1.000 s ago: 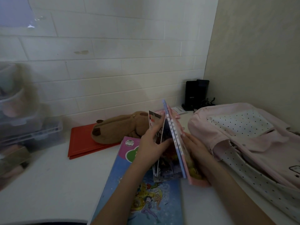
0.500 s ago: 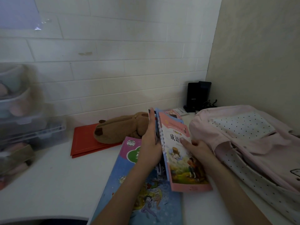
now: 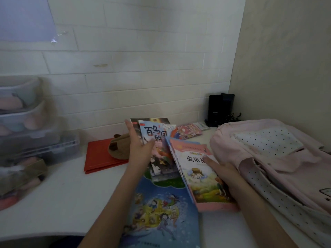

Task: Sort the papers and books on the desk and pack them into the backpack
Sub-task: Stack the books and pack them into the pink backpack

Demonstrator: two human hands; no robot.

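Note:
My left hand (image 3: 138, 149) holds a few thin picture books (image 3: 156, 138) tilted up, its thumb across the blue cover of the front one. My right hand (image 3: 222, 171) lies with straight fingers on a pink-covered book (image 3: 200, 176) that leans against the thin ones. Under them a large blue picture book (image 3: 161, 210) lies flat on the white desk (image 3: 59, 199). A small pink booklet (image 3: 187, 131) lies behind. The pink polka-dot backpack (image 3: 279, 158) lies at the right, its opening toward me.
A red folder (image 3: 98, 156) lies at the back with a brown plush pencil case (image 3: 120, 147) on it. Clear stacked storage boxes (image 3: 26, 126) stand at the left. A black device (image 3: 221, 107) with cables sits in the back corner by the wall.
The books stood upright together between both hands; now they have fanned apart. The pink book has tipped to the right under my right hand and the thin books lean left in my left hand.

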